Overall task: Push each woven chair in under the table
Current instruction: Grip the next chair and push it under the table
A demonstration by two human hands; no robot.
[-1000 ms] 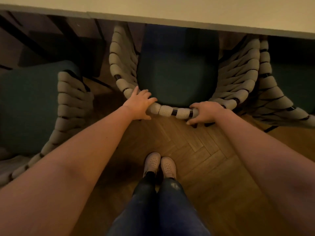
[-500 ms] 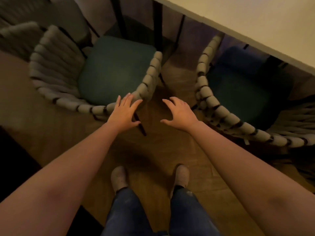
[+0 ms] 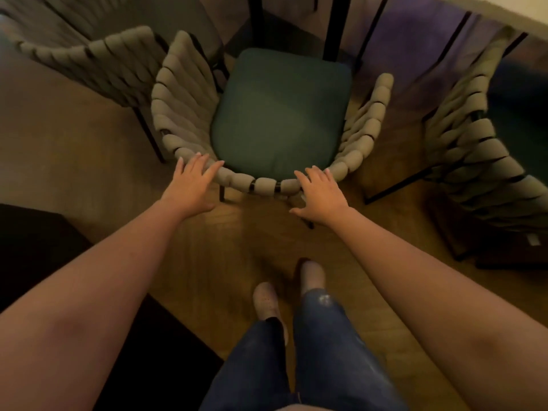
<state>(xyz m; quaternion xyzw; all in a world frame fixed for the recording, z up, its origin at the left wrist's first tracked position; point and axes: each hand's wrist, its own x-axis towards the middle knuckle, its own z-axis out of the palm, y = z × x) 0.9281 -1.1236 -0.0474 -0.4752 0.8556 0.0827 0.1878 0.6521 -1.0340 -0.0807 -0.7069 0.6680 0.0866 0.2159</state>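
From the head view, a woven chair [image 3: 267, 120] sits in the middle, its green cushion [image 3: 281, 114] facing up and its curved back rail nearest the person. The seat's far edge lies at the dark table legs [image 3: 335, 28]; only a pale corner of the table [image 3: 527, 4] shows at top right, so how far the seat is under it is hard to say. A second chair [image 3: 98, 63] stands just beside it on the left, nearly touching its arm. A third chair [image 3: 474, 137] stands to the right, with a strip of bare floor [image 3: 394, 161] between. Near the person, open floor runs around the two shoes [image 3: 267, 298], and a dark block [image 3: 44, 247] edges it on the left.

The left hand [image 3: 189, 185] lies flat, fingers spread, its fingertips on the left end of the back rail. The right hand [image 3: 320, 194] is likewise spread open, fingers against the rail's right end. Neither hand is curled round anything.

Half a second ago both hands hung in the gap between two chairs, touching nothing; now the view has swung left and they bracket this chair's back.
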